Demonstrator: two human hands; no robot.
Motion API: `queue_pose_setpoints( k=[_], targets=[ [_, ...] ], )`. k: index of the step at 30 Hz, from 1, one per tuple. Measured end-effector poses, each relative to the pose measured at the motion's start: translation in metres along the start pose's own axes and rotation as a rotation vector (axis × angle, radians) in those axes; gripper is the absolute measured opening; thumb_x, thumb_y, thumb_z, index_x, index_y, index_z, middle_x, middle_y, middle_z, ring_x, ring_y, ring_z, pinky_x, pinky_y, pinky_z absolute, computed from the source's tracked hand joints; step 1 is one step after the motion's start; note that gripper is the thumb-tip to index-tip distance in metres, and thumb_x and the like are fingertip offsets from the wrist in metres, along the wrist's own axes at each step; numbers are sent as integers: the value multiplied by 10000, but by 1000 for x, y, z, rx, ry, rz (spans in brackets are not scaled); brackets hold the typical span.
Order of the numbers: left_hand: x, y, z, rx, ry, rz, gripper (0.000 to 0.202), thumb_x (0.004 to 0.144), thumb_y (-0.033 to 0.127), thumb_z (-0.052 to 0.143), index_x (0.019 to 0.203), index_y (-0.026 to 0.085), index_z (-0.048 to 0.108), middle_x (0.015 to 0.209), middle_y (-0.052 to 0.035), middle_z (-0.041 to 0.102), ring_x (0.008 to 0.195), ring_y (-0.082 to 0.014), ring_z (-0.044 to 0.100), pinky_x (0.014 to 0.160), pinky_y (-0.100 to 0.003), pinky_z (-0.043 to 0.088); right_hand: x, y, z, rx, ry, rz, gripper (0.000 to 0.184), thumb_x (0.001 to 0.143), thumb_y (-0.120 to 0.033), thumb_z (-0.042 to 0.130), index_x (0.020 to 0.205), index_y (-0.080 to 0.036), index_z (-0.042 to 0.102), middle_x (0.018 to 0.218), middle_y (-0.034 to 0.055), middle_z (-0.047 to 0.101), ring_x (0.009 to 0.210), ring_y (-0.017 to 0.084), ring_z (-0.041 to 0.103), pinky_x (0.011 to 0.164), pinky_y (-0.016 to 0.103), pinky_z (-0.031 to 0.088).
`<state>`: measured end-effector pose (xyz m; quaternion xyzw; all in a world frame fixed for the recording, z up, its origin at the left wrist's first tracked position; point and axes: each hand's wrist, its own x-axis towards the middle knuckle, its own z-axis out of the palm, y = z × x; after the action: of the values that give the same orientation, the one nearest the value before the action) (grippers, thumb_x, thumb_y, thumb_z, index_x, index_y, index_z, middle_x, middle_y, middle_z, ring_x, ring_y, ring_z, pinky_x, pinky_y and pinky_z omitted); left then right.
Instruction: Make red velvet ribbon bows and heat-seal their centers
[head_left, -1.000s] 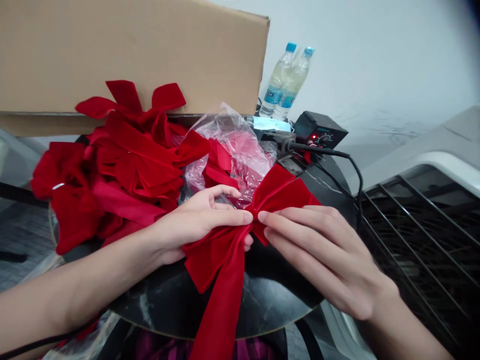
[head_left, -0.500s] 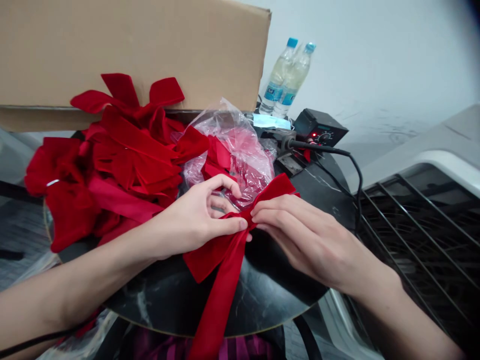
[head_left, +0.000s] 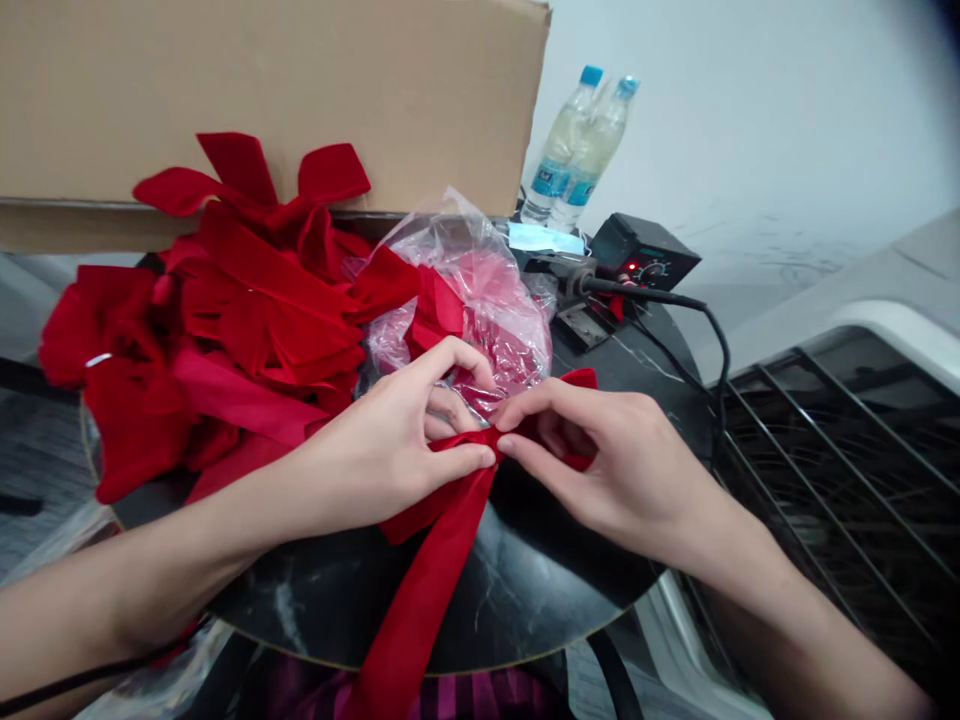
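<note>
A red velvet ribbon bow is pinched at its centre between my left hand and my right hand. Both hands grip the gathered velvet, with their fingertips almost meeting. My right fingers hide most of one loop. A long ribbon tail hangs down over the edge of the round black marble table. Just beyond my left hand lies a heap of red velvet bows. A clear plastic bag with red ribbon inside sits behind my hands.
A large cardboard box stands along the back. Behind the table are two water bottles, a blue face mask and a black soldering station, whose black cable runs down the right. A dark grille stands at the right.
My hands have drawn closer and gathered the bow's centre tighter. The right hand has turned over the right loop, hiding more of it. The view has shifted slightly.
</note>
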<state>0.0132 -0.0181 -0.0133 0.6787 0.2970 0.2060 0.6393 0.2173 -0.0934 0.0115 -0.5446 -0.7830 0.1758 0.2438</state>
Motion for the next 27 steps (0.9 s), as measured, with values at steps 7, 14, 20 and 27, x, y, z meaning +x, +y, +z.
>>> queue_pose_setpoints(
  k=[7, 14, 20, 27],
  targets=[
    [-1, 0, 3, 47, -1, 11, 443, 762, 215, 814, 1069, 277, 501, 755, 46, 677, 750, -196, 726, 703, -294, 584, 3, -5, -6, 221, -4, 181, 87, 864, -211, 764, 932, -251, 729, 586, -88, 553, 492, 70, 412, 451, 214, 306],
    [-4, 7, 1, -23, -22, -22, 414, 779, 180, 786, 1060, 265, 495, 774, 30, 727, 817, -218, 765, 765, -308, 592, 3, -6, -19, 56, -86, 108, 166, 928, -347, 710, 1065, -273, 766, 682, -73, 664, 503, 56, 484, 495, 208, 364],
    [2, 5, 3, 5, 9, -62, 421, 732, 187, 821, 1061, 246, 565, 774, 26, 740, 804, -208, 755, 751, -291, 579, 8, -5, -13, 58, -62, 75, 74, 909, -201, 700, 933, -227, 765, 786, -55, 716, 554, 56, 524, 548, 219, 385],
    [4, 1, 0, 62, 18, -130, 129, 744, 292, 820, 814, 187, 797, 752, -24, 795, 789, -229, 761, 755, -292, 575, 9, -6, -7, 80, 12, -2, 130, 896, -127, 696, 942, -223, 770, 843, -38, 730, 587, 64, 563, 578, 223, 426]
  ],
)
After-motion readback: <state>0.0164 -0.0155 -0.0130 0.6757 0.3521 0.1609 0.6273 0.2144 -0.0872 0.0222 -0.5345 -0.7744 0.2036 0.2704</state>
